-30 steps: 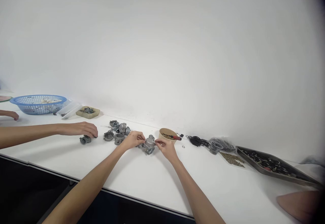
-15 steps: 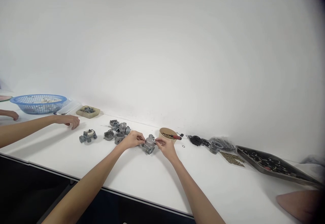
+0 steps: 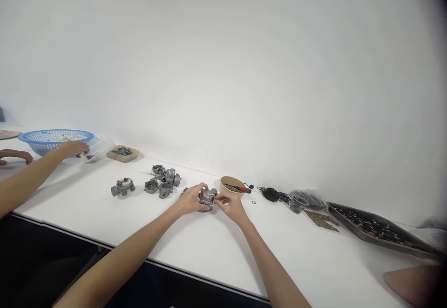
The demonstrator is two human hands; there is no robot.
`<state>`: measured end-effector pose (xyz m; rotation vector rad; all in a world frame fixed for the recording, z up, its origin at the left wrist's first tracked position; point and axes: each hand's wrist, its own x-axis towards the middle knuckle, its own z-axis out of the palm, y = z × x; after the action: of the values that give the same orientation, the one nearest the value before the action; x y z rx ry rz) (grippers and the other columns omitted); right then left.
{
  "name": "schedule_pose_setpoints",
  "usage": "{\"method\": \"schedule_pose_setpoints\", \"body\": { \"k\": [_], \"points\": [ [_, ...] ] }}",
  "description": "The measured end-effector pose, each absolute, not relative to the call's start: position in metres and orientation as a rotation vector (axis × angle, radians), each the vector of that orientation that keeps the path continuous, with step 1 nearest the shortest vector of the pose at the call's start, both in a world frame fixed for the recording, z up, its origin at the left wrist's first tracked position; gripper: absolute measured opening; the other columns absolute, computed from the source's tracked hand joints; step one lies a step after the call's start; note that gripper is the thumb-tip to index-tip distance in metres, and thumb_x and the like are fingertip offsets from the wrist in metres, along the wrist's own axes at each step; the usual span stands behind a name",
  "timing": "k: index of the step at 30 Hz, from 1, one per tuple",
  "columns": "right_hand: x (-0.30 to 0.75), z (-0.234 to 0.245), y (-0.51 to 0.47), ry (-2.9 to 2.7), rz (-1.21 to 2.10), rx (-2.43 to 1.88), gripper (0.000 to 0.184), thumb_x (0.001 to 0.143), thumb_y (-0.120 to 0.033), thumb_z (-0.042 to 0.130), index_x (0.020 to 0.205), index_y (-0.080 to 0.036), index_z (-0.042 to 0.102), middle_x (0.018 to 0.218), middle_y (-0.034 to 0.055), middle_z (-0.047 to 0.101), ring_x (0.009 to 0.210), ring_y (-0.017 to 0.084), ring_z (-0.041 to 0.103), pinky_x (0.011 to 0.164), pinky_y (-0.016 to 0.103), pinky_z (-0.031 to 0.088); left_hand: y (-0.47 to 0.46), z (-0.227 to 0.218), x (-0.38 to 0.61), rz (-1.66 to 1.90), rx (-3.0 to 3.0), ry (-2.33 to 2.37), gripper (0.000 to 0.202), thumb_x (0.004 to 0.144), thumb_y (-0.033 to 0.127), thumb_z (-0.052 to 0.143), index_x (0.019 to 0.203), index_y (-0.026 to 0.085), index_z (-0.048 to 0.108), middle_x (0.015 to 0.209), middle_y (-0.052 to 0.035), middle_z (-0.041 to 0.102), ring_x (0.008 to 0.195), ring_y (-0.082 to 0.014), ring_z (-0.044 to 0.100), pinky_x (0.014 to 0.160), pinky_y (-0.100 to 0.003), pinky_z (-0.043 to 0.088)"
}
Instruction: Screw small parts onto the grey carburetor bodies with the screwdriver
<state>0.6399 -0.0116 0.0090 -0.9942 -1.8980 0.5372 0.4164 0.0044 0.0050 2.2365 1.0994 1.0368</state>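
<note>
A grey metal carburetor rests on the white table in front of me. My left hand is wrapped round its left side, thumb low and fingers over the top. Fingertips of my right hand are pinched together against the carburetor's right side; whatever is between them is hidden or too small to make out. Just behind my right hand stands a round tan tub of small brass-coloured pieces, with a red-handled screwdriver lying across it. A small black ring lies to the right.
Several carburetor parts sit left of my hands, and another carburetor farther left. A co-worker's hand reaches by a blue basket. Rightward are black rings, a bag and a dark tray.
My left hand has gone from a fingertip touch to a fuller grip, and the carburetor has turned. My right hand stays pinched at its side. The co-worker's hand moved left toward the basket.
</note>
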Motion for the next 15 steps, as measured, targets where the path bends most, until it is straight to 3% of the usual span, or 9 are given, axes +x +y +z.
{"method": "schedule_pose_setpoints", "body": {
  "k": [5, 11, 15],
  "points": [
    [0.6398, 0.0106, -0.0158, -1.924, 0.523, -0.997, 0.012, 0.084, -0.031, 0.067, 0.083, -0.022, 0.076, 0.085, 0.0052, 0.075, 0.076, 0.022, 0.069, 0.071, 0.035, 0.057, 0.0070, 0.0028, 0.4183, 1.079, 2.128, 1.120, 0.068, 0.057, 0.040, 0.090, 0.116, 0.027, 0.058, 0.099, -0.0025, 0.067, 0.087, -0.0220, 0.063, 0.075, -0.029, 0.048],
    [0.6372, 0.0104, -0.0181, -1.861, 0.613, -1.011, 0.011, 0.083, -0.026, 0.065, 0.080, -0.020, 0.073, 0.083, 0.0047, 0.074, 0.076, 0.022, 0.071, 0.073, 0.034, 0.059, 0.0062, 0.0069, 0.4149, 1.021, 2.095, 1.043, 0.062, 0.065, 0.047, 0.085, 0.119, 0.030, 0.058, 0.111, -0.0031, 0.066, 0.096, -0.0217, 0.064, 0.080, -0.029, 0.049],
    [0.6368, 0.0118, -0.0194, -1.865, 0.613, -1.023, 0.011, 0.083, -0.027, 0.066, 0.079, -0.019, 0.073, 0.082, 0.0046, 0.074, 0.075, 0.021, 0.070, 0.073, 0.033, 0.058, 0.0091, 0.0059, 0.4165, 1.020, 2.001, 1.005, 0.063, 0.062, 0.046, 0.087, 0.116, 0.029, 0.058, 0.105, -0.0021, 0.068, 0.090, -0.0207, 0.064, 0.074, -0.027, 0.050]
  ]
}}
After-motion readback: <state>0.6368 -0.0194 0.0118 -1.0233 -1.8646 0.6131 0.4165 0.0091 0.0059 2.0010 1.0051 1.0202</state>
